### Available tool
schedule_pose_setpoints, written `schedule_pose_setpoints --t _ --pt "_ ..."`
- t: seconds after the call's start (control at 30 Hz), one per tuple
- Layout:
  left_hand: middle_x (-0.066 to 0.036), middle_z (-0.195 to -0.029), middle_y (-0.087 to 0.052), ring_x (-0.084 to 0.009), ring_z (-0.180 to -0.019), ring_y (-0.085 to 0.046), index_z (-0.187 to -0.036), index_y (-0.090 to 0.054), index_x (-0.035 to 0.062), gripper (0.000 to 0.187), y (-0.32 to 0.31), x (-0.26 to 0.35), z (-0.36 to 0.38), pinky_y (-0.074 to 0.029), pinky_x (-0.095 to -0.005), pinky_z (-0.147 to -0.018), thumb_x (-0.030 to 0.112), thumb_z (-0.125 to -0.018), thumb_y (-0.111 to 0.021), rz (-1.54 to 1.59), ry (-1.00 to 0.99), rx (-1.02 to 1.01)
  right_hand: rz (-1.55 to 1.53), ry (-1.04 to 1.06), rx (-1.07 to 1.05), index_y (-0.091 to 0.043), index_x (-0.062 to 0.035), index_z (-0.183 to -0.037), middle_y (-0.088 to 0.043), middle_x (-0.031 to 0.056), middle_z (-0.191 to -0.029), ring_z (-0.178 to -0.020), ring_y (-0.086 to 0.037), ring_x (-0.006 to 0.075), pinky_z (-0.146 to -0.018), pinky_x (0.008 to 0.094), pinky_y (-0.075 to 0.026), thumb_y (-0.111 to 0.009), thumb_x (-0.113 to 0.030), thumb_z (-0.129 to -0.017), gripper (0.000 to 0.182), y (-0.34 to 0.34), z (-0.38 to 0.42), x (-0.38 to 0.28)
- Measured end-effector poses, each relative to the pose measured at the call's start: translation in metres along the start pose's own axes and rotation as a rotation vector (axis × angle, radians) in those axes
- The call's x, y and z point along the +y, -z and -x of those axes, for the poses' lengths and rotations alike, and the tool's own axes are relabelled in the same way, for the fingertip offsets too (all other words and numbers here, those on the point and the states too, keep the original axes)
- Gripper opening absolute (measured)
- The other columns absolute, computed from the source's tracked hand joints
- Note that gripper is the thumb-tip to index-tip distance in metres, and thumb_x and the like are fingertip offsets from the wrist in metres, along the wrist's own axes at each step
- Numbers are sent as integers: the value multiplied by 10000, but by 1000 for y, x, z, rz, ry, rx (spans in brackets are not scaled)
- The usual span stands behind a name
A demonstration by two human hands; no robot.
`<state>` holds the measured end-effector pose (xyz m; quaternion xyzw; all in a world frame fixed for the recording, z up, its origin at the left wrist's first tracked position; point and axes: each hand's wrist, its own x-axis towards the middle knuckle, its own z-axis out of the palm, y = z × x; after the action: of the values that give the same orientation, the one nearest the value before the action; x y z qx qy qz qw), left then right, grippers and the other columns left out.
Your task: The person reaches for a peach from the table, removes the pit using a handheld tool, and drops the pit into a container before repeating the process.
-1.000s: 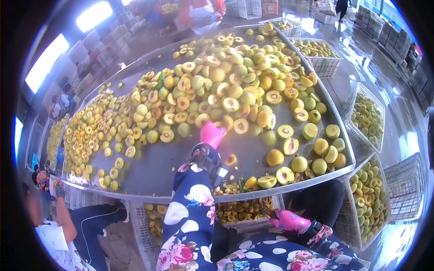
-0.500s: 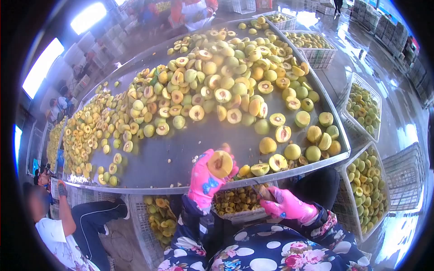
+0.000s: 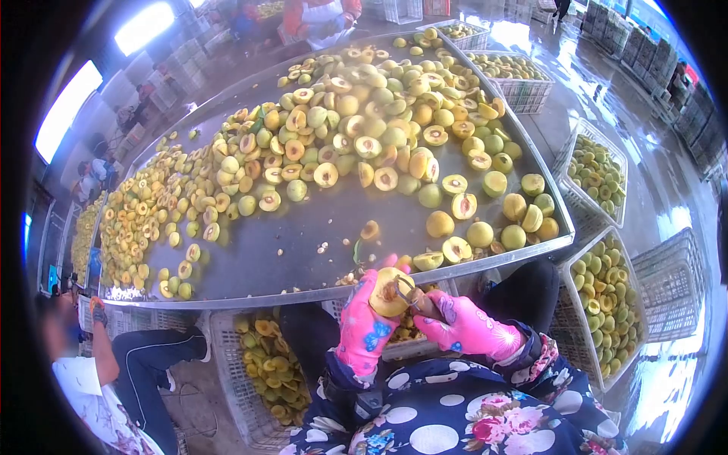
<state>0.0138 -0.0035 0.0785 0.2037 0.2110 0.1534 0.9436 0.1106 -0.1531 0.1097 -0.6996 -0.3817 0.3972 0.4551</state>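
Note:
My left hand (image 3: 362, 324), in a pink patterned glove, holds a halved yellow peach (image 3: 384, 297) with its cut face up and brown centre showing. My right hand (image 3: 472, 326), gloved the same way, is closed around the handle of a small pitting knife (image 3: 414, 296). Its curved metal end meets the peach's cut face near the pit. Both hands are just on my side of the metal table (image 3: 296, 243), over a crate that they partly cover. On the table close to them lie a small peach piece (image 3: 370, 230) and a green leaf (image 3: 357, 250).
Halved peaches (image 3: 326, 174) are heaped across the table. Peach-filled crates stand at the right (image 3: 607, 303), farther back (image 3: 595, 171) and beneath the table edge (image 3: 269, 364). A person (image 3: 98, 379) sits at the left; another (image 3: 322, 19) is at the far side.
The right hand has come left and up, bringing the pitting knife onto the peach half. The left hand has moved slightly right and down and tilted the peach toward it.

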Motion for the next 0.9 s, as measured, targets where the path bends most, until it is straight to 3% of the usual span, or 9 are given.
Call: schedule_pose_setpoints --t 0.23,0.43,0.53,0.9 --pt "-185 -1220 -510 -275 -1064 -535 -1269 -441 22 434 -5 -6 9 -448 -405 -901 318 -961 -363 -71 -30 11 27 -20 -35 -493 15 -1057 -604 229 -822 -803 -602 405 -657 410 -460 -571 -193 -873 288 -6 5 -2" --pt "-179 -1206 -518 -268 -1051 -539 -1252 -452 26 432 -7 -14 11 -461 -394 -891 337 -968 -351 -108 -85 47 -65 -81 -36 -498 -7 -1011 -586 161 -709 -651 -608 292 -587 357 -449 -548 -171 -888 211 -15 5 6" --pt "-176 -1191 -525 -263 -1038 -542 -1244 -457 30 428 -7 -16 10 -471 -385 -876 341 -969 -352 -87 -90 71 -77 -9 -4 -497 -11 -1006 -572 131 -671 -609 -593 235 -566 335 -441 -536 -176 -898 201 -18 6 9" --pt "-171 -1139 -548 -251 -977 -557 -1208 -469 14 387 -5 -25 8 -478 -378 -847 297 -957 -387 -95 -199 87 17 -30 -52 -467 22 -1069 -573 192 -778 -726 -603 346 -621 364 -452 -501 -152 -908 239 -12 6 -7"
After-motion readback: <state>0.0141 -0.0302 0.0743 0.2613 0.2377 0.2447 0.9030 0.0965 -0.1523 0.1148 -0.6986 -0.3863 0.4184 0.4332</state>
